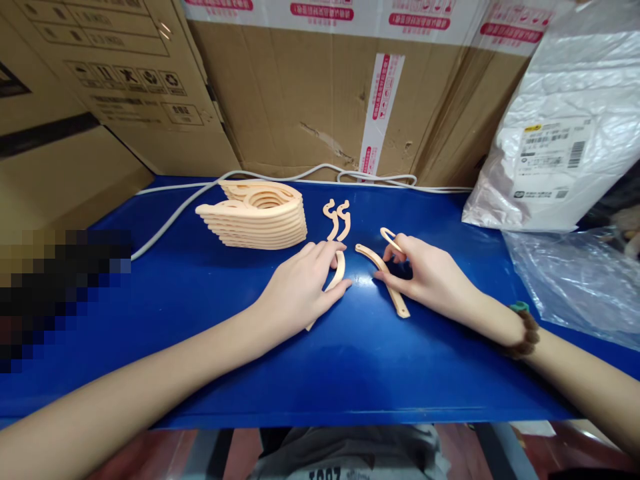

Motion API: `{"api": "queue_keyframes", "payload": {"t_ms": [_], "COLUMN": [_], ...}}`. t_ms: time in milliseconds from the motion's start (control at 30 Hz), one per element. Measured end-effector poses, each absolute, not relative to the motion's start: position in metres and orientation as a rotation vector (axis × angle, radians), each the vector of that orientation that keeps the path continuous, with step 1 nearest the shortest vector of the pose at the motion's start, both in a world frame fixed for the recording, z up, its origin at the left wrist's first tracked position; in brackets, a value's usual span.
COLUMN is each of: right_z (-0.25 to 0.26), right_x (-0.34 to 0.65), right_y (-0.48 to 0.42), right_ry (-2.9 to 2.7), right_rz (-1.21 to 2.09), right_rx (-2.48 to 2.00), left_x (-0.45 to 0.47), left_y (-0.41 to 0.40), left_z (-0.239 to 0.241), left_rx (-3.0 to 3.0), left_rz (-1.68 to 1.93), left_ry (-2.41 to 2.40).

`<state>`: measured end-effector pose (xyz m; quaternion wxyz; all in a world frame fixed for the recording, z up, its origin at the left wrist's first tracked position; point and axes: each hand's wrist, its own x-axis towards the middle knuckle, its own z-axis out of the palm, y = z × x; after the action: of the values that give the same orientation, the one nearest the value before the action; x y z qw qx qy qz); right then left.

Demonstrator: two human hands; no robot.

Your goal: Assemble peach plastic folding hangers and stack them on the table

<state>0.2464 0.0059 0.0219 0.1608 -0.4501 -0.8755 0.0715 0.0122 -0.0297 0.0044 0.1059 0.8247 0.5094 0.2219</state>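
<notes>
The right hand (pixel 430 277) pinches a small peach-coloured plastic hook piece (pixel 389 237) between thumb and fingertips, its loop sticking up above the fingers. The thumb of that hand also rests against a long curved peach plastic arm (pixel 385 280), which lies flat on the glossy blue table top (pixel 200 333) and runs down past the thumb toward the person.

The left hand (pixel 303 290) lies palm down, fingers spread and pressing on a second curved peach plastic arm (pixel 339 270); it is not closed around it, only laid flat over it, with the ends of the arm showing past the fingers and under the palm.

Just beyond the left hand's fingertips lie two loose peach plastic hooks (pixel 338 220), side by side. Left of those hooks stands a neat stack of peach plastic hanger bodies (pixel 255 217). A white cable (pixel 175 217) runs behind the stack along the table's far edge, in front of brown cardboard boxes (pixel 300 100). Right of the right hand lies a crinkled white plastic bag with a printed label (pixel 550 133). A brown beaded bracelet (pixel 525 333) circles the right wrist.
</notes>
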Motion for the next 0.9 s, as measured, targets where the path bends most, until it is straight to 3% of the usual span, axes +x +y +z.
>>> {"api": "queue_keyframes", "payload": {"t_ms": [467, 700, 800, 900], "right_z": [0.02, 0.025, 0.029, 0.029], "right_x": [0.255, 0.253, 0.25, 0.247], "right_y": [0.023, 0.021, 0.014, 0.007], "right_ry": [-2.406, -2.32, -2.266, -2.131], "right_rz": [0.053, 0.078, 0.216, 0.555], "right_rx": [-1.45, -1.222, -1.062, -1.074], "left_x": [0.008, 0.009, 0.008, 0.007], "left_y": [-0.024, -0.025, -0.027, -0.028], "left_z": [0.005, 0.011, 0.012, 0.012], "left_rx": [2.315, 2.463, 2.489, 2.532], "left_rz": [0.608, 0.506, 0.486, 0.491], "left_ry": [1.396, 1.326, 1.327, 1.31]}}
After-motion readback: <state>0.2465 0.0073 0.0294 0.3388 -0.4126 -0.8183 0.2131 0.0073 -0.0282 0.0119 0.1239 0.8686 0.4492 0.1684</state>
